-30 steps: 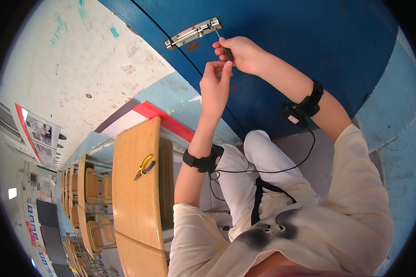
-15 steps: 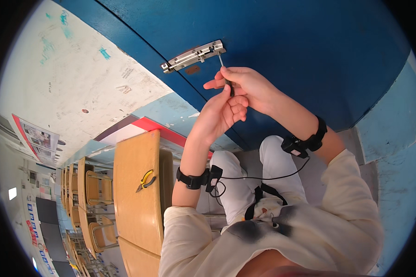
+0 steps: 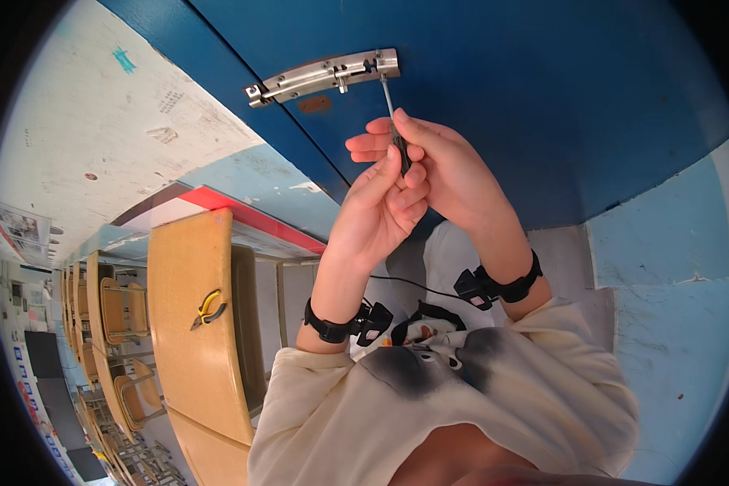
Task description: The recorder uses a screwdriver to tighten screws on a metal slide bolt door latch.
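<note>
A steel barrel bolt latch (image 3: 320, 74) is fixed on the blue door (image 3: 559, 97), across the seam, with a small rusty plate (image 3: 314, 104) below it. A screwdriver (image 3: 388, 99) points up at it, its tip at a screw near the plate's lower right corner. My right hand (image 3: 454, 170) holds the dark handle between thumb and fingers, some fingertips sticking out to the left. Just below and left, my left hand (image 3: 364, 211) has its thumb and curled fingers on the lower part of the same handle.
A wooden desk (image 3: 186, 348) at the left carries yellow-and-black pliers (image 3: 210, 310); more chairs (image 3: 121, 308) and desks stand behind it. A scuffed white and light-blue wall (image 3: 113, 121) borders the door on the left, another light-blue wall (image 3: 664, 340) on the right.
Both hands and the screwdriver sit lower in the picture than a second ago. My left hand's fingers have curled in around the handle's lower part. The screwdriver's tip stays at the latch.
</note>
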`<state>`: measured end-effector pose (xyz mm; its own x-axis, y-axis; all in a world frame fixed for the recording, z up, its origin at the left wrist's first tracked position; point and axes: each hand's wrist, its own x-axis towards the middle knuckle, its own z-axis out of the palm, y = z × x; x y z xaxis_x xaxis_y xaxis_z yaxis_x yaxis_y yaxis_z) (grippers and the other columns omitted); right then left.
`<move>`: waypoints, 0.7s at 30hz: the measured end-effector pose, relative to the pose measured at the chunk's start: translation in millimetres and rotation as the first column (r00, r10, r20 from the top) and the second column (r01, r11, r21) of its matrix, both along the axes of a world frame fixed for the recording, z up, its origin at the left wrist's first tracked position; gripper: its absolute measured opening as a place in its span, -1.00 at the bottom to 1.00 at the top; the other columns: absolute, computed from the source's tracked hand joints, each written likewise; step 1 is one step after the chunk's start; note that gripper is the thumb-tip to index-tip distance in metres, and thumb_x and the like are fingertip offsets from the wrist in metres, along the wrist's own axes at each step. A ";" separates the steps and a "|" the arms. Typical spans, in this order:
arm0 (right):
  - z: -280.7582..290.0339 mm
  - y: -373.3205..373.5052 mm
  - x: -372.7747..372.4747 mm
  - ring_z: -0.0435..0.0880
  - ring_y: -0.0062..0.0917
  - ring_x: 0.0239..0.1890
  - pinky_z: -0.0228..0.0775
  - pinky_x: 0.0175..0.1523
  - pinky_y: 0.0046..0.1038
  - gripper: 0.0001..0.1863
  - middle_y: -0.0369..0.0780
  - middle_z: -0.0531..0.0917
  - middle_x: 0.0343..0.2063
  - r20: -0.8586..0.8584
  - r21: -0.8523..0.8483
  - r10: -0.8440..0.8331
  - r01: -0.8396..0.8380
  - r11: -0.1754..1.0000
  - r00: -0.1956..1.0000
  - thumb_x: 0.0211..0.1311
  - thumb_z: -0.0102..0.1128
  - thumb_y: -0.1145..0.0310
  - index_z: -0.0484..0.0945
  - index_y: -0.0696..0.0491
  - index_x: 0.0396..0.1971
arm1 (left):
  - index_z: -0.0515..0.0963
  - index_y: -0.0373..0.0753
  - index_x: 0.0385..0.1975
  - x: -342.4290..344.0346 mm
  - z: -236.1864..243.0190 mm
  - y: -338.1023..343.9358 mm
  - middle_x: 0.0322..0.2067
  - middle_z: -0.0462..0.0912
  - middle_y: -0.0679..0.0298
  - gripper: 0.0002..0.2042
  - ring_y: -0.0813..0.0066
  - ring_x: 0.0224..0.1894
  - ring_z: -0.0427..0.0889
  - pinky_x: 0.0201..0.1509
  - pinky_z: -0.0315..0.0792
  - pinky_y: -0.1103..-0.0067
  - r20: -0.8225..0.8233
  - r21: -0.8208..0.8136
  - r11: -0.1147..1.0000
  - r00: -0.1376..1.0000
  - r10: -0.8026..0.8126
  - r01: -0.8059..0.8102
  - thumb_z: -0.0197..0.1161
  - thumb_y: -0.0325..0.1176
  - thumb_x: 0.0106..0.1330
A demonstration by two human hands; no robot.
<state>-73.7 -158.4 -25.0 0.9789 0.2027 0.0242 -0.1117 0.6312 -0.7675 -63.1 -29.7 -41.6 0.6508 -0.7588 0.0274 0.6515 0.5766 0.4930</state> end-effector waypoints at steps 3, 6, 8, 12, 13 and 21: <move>-7.1 -0.1 1.7 0.63 -0.36 -0.17 0.52 -0.10 -0.41 -0.62 -0.07 0.63 -0.36 -0.009 0.060 -0.025 0.025 0.998 1.000 0.38 -0.06 0.12 0.52 0.15 -0.40 | 0.39 -0.30 -0.16 1.3 2.0 -0.4 -0.49 0.39 0.42 -0.72 0.82 -0.63 0.20 -0.61 0.15 0.82 -0.029 -0.055 0.998 1.000 0.012 -0.013 -0.13 -0.19 0.48; -14.9 -4.5 5.2 0.60 -0.31 -0.12 0.46 0.00 -0.34 -0.59 -0.11 0.62 -0.37 0.063 0.082 0.058 -0.063 0.995 0.996 0.38 -0.07 0.11 0.52 0.14 -0.47 | 0.40 -0.30 -0.17 -0.7 8.2 -2.0 -0.48 0.43 0.40 -0.72 0.84 -0.64 0.22 -0.65 0.14 0.84 -0.007 -0.019 1.000 1.000 0.017 -0.017 -0.13 -0.19 0.48; -15.9 0.1 6.8 0.56 -0.34 -0.07 0.38 0.08 -0.35 -0.60 -0.14 0.60 -0.35 0.068 0.166 0.026 -0.037 0.986 0.997 0.39 -0.11 0.10 0.50 0.11 -0.46 | 0.42 -0.30 -0.19 -1.4 11.5 -3.0 -0.47 0.44 0.38 -0.72 0.85 -0.65 0.24 -0.69 0.13 0.85 -0.051 -0.032 0.999 0.999 0.016 -0.018 -0.13 -0.20 0.48; -19.9 11.7 7.3 0.52 -0.38 -0.07 0.29 0.13 -0.34 -0.61 -0.20 0.57 -0.33 0.071 0.257 0.047 -0.064 0.964 0.996 0.40 -0.14 0.09 0.47 0.08 -0.47 | 0.43 -0.29 -0.21 -0.6 11.6 2.0 -0.48 0.44 0.36 -0.72 0.85 -0.67 0.25 -0.74 0.10 0.85 -0.080 -0.062 0.998 0.997 -0.004 -0.001 -0.12 -0.21 0.48; -21.1 15.1 7.5 0.51 -0.40 -0.08 0.29 0.12 -0.35 -0.62 -0.23 0.55 -0.33 0.093 0.284 0.030 -0.055 0.957 0.995 0.40 -0.14 0.09 0.45 0.08 -0.46 | 0.43 -0.30 -0.21 0.1 12.0 4.0 -0.48 0.45 0.35 -0.73 0.84 -0.67 0.26 -0.75 0.09 0.85 -0.085 -0.052 0.999 0.996 -0.007 0.002 -0.12 -0.21 0.48; -40.2 29.7 19.3 0.49 -0.43 -0.17 0.26 0.10 -0.38 -0.62 -0.25 0.52 -0.44 0.200 0.516 0.042 -0.141 0.845 0.979 0.39 -0.13 0.07 0.42 0.05 -0.49 | 0.44 -0.32 -0.25 -1.3 16.4 5.9 -0.52 0.49 0.32 -0.76 0.77 -0.72 0.31 -0.76 0.12 0.81 0.000 0.141 0.987 0.997 0.083 -0.082 -0.05 -0.25 0.45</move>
<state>-54.4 -128.7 -65.2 0.9260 0.1992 0.3206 -0.0855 0.9380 -0.3358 -64.4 -23.8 -25.2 0.7109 -0.6988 -0.0800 0.6081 0.5535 0.5691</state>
